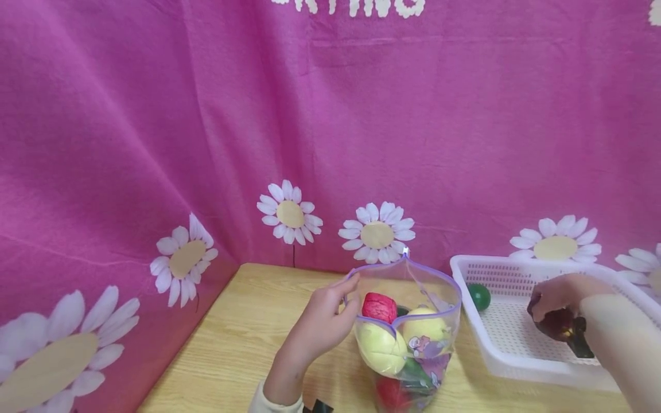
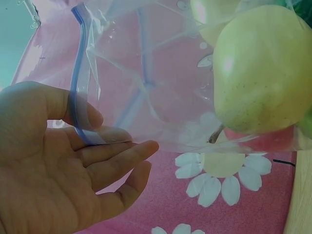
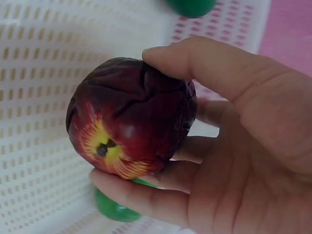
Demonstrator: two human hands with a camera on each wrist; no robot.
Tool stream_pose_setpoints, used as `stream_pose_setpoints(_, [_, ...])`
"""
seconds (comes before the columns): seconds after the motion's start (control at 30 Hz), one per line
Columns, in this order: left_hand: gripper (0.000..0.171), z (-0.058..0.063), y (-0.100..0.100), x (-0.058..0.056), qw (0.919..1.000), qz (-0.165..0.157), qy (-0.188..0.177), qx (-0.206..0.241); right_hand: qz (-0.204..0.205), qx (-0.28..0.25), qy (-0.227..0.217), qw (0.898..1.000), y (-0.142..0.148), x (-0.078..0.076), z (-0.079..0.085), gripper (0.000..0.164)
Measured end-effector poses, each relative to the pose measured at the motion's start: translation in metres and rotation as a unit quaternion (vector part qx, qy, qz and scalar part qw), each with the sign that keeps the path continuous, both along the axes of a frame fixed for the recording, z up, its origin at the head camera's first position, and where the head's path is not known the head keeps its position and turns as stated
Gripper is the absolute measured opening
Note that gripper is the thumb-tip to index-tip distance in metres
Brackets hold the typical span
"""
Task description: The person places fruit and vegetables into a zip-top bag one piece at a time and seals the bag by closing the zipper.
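On the table's right half, a clear plastic zip bag (image 1: 434, 367) with a purple rim stands with its mouth spread. My left hand (image 1: 330, 318) holds its left edge, the thumb (image 2: 90, 109) and index finger on either side of the rim. Inside the bag are two pale yellow fruits (image 1: 382, 347), a crinkled red piece (image 1: 379, 308), something green and a red piece (image 1: 392, 393) at the bottom. Over the white basket (image 1: 496, 367), my right hand (image 1: 563, 292) grips a dark red toy apple (image 3: 126, 122) with a yellow patch around its stem.
A round green piece (image 1: 479, 296) lies in the basket's left corner. Another green piece (image 3: 114, 204) shows below the apple in the right wrist view. A pink cloth (image 1: 439, 143) with printed daisies hangs behind and left of the wooden table (image 1: 217, 355).
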State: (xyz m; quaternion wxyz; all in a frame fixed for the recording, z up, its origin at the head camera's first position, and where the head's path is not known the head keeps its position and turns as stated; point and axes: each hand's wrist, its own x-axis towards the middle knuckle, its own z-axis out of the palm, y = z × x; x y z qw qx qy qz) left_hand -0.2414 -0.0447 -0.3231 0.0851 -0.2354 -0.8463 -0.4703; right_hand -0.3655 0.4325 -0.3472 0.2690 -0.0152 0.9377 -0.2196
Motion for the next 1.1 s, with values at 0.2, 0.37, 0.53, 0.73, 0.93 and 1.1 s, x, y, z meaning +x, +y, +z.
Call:
stream_pose_setpoints(0.2, [0.047,0.000,0.004,0.002,1.0000,-0.003,0.001,0.009,0.040,-0.017,0.122,0.992,-0.022,0.013,0.027,0.046])
stream_pose_setpoints(0.37, [0.051,-0.001,0.010,0.005,0.9996,0.000,-0.006,0.029,0.123,-0.027,0.369,0.921,-0.058,0.040,0.033,0.054])
stream_pose_setpoints(0.53, [0.051,-0.001,0.018,0.008,0.9985,-0.008,0.001,0.054,0.079,-0.067,0.532,0.840,-0.098,0.082,0.036,0.059])
stream_pose_setpoints(0.73, [0.050,-0.004,0.029,0.010,0.9969,-0.035,0.020,0.068,-0.024,-0.143,0.622,0.770,-0.138,0.121,0.046,0.077])
stream_pose_setpoints(0.93, [0.050,-0.005,0.029,0.011,0.9971,-0.033,0.027,0.063,-0.062,-0.220,0.631,0.741,-0.168,0.147,0.047,0.081])
stream_pose_setpoints(1.1, [0.050,-0.004,0.029,0.012,0.9973,-0.027,0.037,0.057,-0.045,-0.247,0.630,0.735,-0.180,0.154,0.048,0.075])
